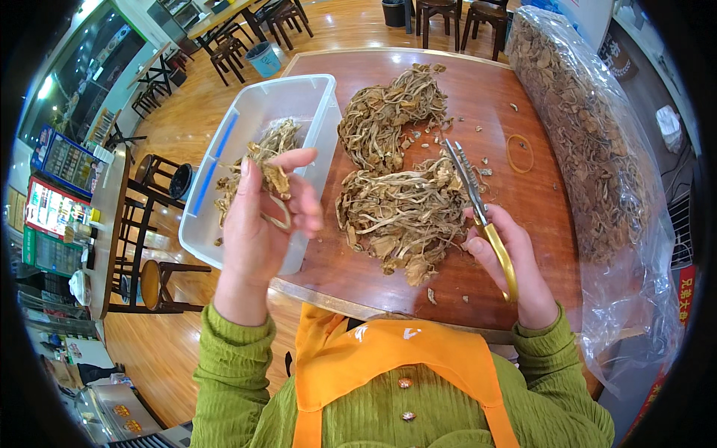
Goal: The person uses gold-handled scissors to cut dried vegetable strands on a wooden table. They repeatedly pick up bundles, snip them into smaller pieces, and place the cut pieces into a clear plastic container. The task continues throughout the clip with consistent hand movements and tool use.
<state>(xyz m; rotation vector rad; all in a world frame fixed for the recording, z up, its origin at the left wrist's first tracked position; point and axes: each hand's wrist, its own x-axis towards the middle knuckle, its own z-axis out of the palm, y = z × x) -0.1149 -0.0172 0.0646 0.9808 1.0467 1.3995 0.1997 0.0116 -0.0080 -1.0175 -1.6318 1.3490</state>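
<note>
My left hand (257,224) is raised over the near part of a clear plastic bin (322,120). A dried mushroom (277,182) with a curled stem rests loosely between its thumb and curved fingers. More dried mushrooms (280,137) lie inside the bin, partly hidden behind this hand. My right hand (512,246) holds scissors (476,196) with gold handles, their blades pointing away from me and slightly apart. Just left of the scissors lies a bundle of long-stemmed dried mushrooms (400,207) on the brown table. Behind it sits a second bundle (386,120).
A large transparent bag (582,134) packed with dried mushrooms lines the table's right side. A rubber band (520,153) and small cut scraps (431,295) are scattered on the tabletop (526,196). Wooden stools (159,283) and a blue bin (263,59) stand on the floor beyond.
</note>
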